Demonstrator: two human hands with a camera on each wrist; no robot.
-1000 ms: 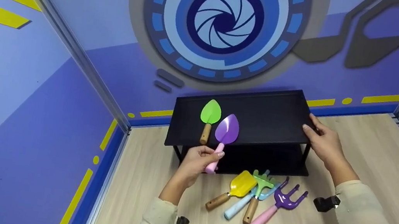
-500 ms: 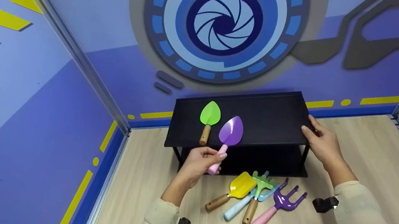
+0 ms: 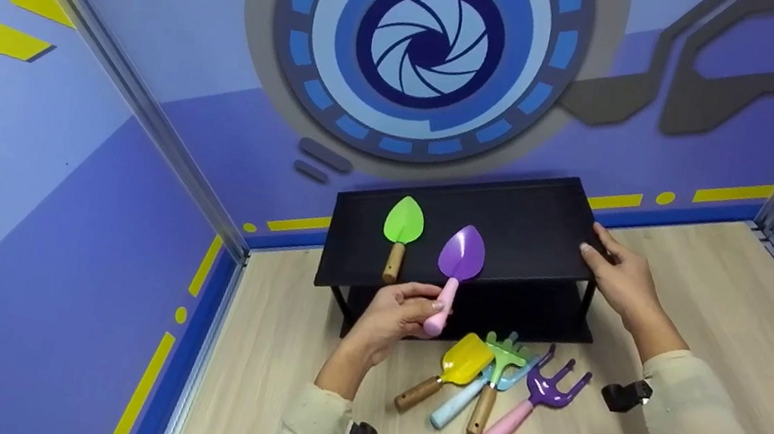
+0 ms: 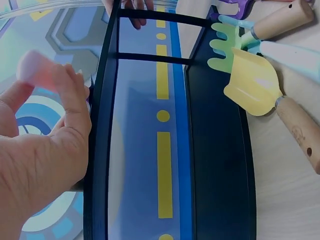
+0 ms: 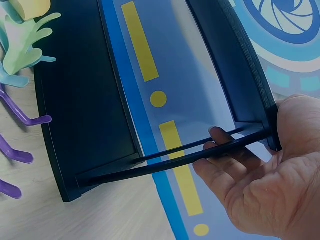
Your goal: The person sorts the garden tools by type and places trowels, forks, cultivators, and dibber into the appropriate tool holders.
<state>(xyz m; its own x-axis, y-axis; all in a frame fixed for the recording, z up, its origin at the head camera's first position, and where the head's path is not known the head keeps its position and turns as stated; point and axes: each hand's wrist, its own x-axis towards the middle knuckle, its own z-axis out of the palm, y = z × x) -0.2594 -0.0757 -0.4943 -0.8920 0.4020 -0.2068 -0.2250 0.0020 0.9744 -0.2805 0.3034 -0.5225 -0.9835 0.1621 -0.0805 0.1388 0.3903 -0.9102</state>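
My left hand [image 3: 389,319] pinches the pink handle of a purple trowel [image 3: 463,252] between thumb and fingers. Its blade points away from me, over the front part of a black two-tier shelf [image 3: 523,221]. To the left, a green trowel [image 3: 404,221] with a wooden handle lies on the top tier. In the left wrist view the pink handle end [image 4: 37,70] shows, while the blade is mostly hidden. My right hand [image 3: 624,281] grips the right end of the top tier, thumb on top. The right wrist view has its fingers [image 5: 220,175] curled about the end bars.
In front of the shelf lie a yellow shovel [image 3: 465,360], a green rake [image 3: 507,355], a light blue tool [image 3: 455,404] partly under the rake, and a purple fork [image 3: 552,388]. A patterned blue wall [image 3: 201,138] rises close behind the shelf.
My left hand has shifted a little to the right with the purple trowel, farther from the green trowel. The right hand keeps its grip on the shelf.
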